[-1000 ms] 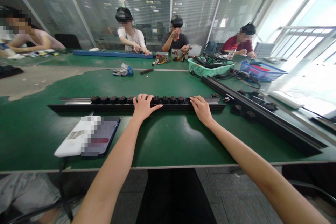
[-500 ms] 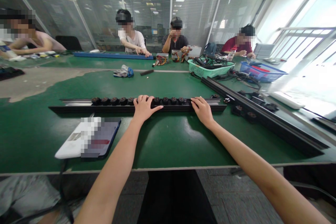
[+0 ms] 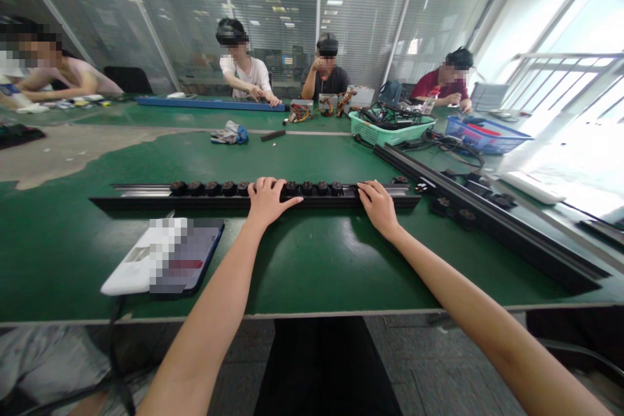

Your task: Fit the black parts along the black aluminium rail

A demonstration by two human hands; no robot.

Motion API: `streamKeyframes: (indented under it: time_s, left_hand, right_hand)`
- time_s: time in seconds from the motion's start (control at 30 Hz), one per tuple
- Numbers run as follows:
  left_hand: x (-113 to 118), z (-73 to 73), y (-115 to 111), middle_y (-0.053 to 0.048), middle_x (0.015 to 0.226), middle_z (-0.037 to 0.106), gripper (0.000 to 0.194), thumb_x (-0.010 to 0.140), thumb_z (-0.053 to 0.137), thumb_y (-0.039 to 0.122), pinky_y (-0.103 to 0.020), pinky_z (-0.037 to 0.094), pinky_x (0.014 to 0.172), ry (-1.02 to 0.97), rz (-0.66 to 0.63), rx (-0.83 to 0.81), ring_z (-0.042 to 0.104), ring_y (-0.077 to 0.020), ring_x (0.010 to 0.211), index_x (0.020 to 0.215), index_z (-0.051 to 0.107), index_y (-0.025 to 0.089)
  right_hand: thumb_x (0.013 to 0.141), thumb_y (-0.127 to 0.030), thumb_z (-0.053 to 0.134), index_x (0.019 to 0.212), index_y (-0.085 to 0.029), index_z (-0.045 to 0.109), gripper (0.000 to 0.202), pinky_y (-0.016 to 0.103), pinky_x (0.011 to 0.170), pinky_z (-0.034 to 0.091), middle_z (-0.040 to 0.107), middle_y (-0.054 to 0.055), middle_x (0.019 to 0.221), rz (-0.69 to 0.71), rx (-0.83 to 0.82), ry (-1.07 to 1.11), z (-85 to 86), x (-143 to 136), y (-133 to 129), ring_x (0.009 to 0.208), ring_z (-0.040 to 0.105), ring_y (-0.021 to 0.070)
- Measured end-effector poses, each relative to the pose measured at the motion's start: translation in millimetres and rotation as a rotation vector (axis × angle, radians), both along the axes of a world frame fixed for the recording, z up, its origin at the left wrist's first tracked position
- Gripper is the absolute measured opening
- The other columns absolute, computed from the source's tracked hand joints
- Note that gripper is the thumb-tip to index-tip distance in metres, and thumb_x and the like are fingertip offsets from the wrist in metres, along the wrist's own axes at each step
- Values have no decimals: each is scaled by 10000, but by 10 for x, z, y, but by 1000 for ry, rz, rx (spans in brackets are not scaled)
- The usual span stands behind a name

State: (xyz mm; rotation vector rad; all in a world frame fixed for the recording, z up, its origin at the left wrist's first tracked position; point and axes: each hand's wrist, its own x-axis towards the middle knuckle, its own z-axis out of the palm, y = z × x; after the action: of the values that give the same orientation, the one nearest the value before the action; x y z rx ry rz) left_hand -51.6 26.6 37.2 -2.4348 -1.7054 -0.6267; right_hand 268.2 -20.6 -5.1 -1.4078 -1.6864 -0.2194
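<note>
Black channel (image 3: 146, 203) lies crosswise on green table (image 3: 312, 260), long axis left-right. Left hand (image 3: 264, 203) grips it mid-length, over round black modules (image 3: 212, 188); right hand (image 3: 381, 209) nearer right end, fingertips touching, grip unclear.

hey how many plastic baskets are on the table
2. The green basket, heaped with dark cables, is right of centre; the blue basket, with something red inside, is further right.

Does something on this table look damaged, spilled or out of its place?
Two things, perhaps. The green table shows a ragged-edged greyish patch at the left, as if its surface were worn away. Beside the green basket, black cables lie tangled on the table, as if spilled out.
</note>
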Motion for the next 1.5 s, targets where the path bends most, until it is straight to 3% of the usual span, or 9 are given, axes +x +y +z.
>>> streamKeyframes:
  time_s: [0.27, 0.43, 0.67, 1.5]
  left_hand:
    - [3, -1, 3, -163, 1365, 566, 690, 888, 508, 758, -543, 265, 1108, -13, -4, -5, 382, -378, 1318, 1340, 621, 249]
    - [9, 9, -9, -165, 1354, 571, 684, 892, 509, 751, -540, 264, 1110, -11, -6, 0, 389, -371, 1312, 1329, 625, 238]
    - [3, 1, -4, -163, 1364, 572, 678, 890, 512, 754, -535, 272, 1110, 1, 1, 3, 393, -364, 1313, 1329, 619, 249]
    - [4, -3, 3, -157, 1377, 558, 689, 893, 481, 769, -541, 266, 1109, -5, 2, -12, 376, -376, 1321, 1347, 613, 268]
  right_hand:
    - [1024, -368, 417, 1191, -228, 723, 375, 468, 1055, 505, 690, 137, 1184, -8, -26, -22, 53, -13, -46, 1159, 631, 289]
    - [995, -423, 473, 1325, -175, 632, 442, 535, 1090, 469, 680, 162, 1239, -80, 0, 3, 1, 30, -2, 1235, 592, 325]
    - [952, -508, 550, 1036, -191, 725, 372, 619, 1207, 298, 738, 124, 1076, -61, 30, 35, -32, 145, 80, 1083, 648, 284]
    - [938, -468, 556, 984, -210, 729, 314, 629, 1199, 300, 726, 115, 1062, -96, 44, 41, -44, 221, 75, 1117, 626, 290]
